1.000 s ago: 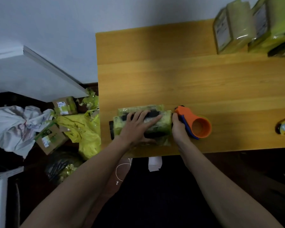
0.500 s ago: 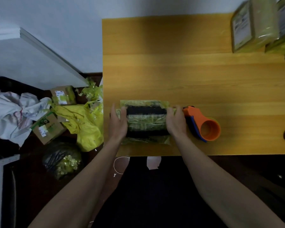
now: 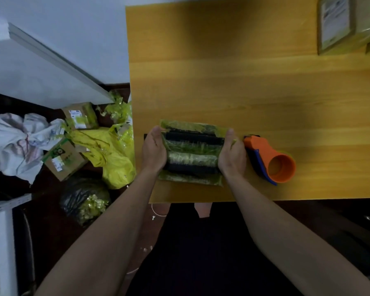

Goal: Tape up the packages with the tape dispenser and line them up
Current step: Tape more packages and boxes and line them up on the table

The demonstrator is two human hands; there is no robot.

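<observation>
Head view looks straight down on the bench [image 3: 254, 86], which fills the upper right of the frame, with a heap of yellow wrap [image 3: 111, 150] and small boxes [image 3: 62, 161] on the floor at the left. Taped packages [image 3: 338, 24] sit at the bench's far right corner, half out of frame.

At the centre, near the bench's near edge, lies the package [image 3: 191, 152], a dark bundle banded in greenish film. A second ago the left hand [image 3: 154, 152] lay flat on top of it while the right hand [image 3: 231, 154] was down at the dispenser; now both hands have come to the package's two ends. Each one cups its end, palm inward, fingers [image 3: 157, 130] curled round the far corner, so the bundle is clamped between them.

Beside the right hand, touching or nearly so, the orange dispenser [image 3: 269, 159] lies on its side, let go.

I'd say that marks the end of a taping pass: the tool is down and the package is held as if to be turned for another strip or carried over to the row at the upper right. Which of the two, I can't tell.
</observation>
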